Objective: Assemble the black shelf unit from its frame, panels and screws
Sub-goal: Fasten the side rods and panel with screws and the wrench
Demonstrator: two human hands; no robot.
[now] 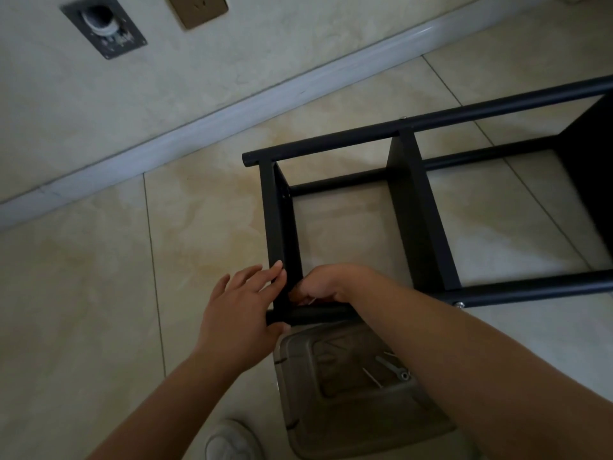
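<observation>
On floor: shelf [414, 207] lies sideways
Left hand [242, 300]: flat, fingers straight — bracing end panel [280, 227]
Right hand [326, 283]: curled at near corner — contents hidden
Advice: hold panel square while tightening

glossy beige tile floor [99, 293], pale marbled wall [232, 54], grey skirting [232, 104], brown socket [197, 8].

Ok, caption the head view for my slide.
Left hand steadies the shelf end panel while right hand works its corner.
</observation>
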